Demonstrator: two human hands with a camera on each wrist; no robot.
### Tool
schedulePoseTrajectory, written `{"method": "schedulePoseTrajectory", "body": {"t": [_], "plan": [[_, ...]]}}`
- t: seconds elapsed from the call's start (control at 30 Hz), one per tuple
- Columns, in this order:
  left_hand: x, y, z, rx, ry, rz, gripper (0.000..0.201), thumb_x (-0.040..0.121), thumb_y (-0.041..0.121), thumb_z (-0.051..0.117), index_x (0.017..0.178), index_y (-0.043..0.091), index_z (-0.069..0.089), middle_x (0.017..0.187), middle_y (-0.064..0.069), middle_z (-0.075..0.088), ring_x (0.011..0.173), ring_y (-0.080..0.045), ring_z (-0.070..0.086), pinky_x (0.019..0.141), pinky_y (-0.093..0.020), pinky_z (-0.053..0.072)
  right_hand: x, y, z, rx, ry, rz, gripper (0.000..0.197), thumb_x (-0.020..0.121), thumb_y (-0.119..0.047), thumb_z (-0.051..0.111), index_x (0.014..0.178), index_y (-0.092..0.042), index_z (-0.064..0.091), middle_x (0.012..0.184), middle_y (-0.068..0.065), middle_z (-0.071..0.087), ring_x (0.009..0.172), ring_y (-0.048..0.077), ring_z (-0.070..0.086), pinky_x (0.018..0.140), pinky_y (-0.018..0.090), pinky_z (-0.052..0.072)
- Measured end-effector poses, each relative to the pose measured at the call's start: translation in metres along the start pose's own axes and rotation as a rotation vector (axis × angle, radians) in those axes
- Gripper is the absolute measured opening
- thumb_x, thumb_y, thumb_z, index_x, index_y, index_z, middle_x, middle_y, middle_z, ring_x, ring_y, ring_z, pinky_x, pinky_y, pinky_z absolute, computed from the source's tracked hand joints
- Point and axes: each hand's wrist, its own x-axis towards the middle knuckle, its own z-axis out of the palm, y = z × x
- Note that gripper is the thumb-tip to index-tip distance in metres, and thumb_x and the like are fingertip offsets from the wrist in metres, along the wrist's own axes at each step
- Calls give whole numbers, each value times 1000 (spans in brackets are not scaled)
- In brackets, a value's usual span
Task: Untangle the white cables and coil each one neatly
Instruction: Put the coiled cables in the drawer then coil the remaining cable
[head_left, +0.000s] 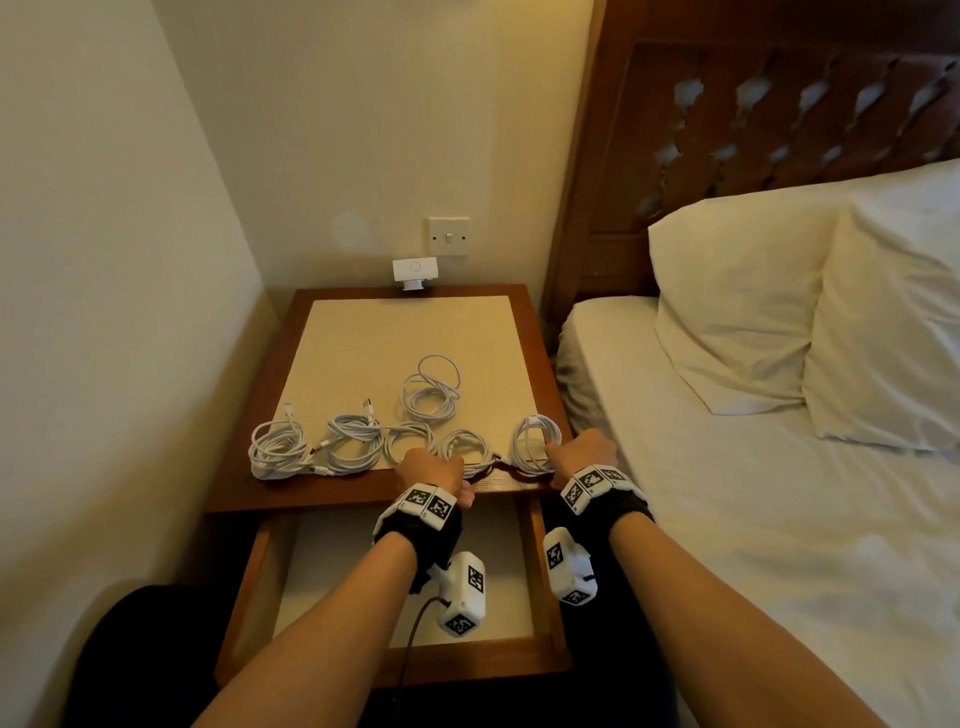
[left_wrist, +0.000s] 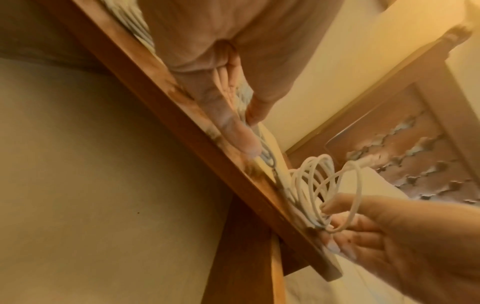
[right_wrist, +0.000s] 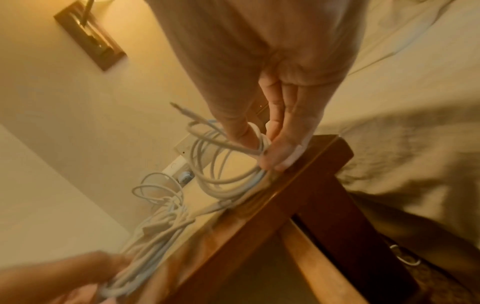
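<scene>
Several coiled white cables lie on the bedside table. Five form a row along its front edge and one coil lies behind them. My left hand grips a middle coil at the front edge, and in the left wrist view the thumb and fingers pinch its strands. Over at the right end of the row, my right hand pinches the rightmost coil. Its fingertips close on the loops, which stand lifted off the table.
A wall runs close along the table's left side and a bed with pillows along its right. A small white device stands at the table's back edge under a wall switch. A lower shelf sits under the top.
</scene>
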Motion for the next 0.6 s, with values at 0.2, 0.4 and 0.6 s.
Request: {"method": "schedulePoseTrajectory", "body": {"t": [0.2,0.4,0.6], "plan": [[-67,5,-50,61,-135,84,26,90,6,64,70,-10,58,54,-20,61,38,-25,59,37,-27,49,-26,7,-28,104,-75,-41,33,86,-39,68,71,-9,66,66,6,70,58,16,67,63,29,55],[-81,-21,-131,268,-197,-5,21,88,3,67,73,-11,63,59,-22,61,39,-23,56,39,-24,48,-77,5,-33,349,-302,-88,11,84,-10,71,86,-4,63,73,12,69,56,21,68,62,36,61],[-24,-59,-173,389,-70,-165,10,75,-7,63,71,-10,54,49,-18,54,46,-27,54,53,-31,46,-116,-13,33,26,-793,-88,8,89,-4,62,94,1,68,74,12,70,56,15,69,59,24,58]]}}
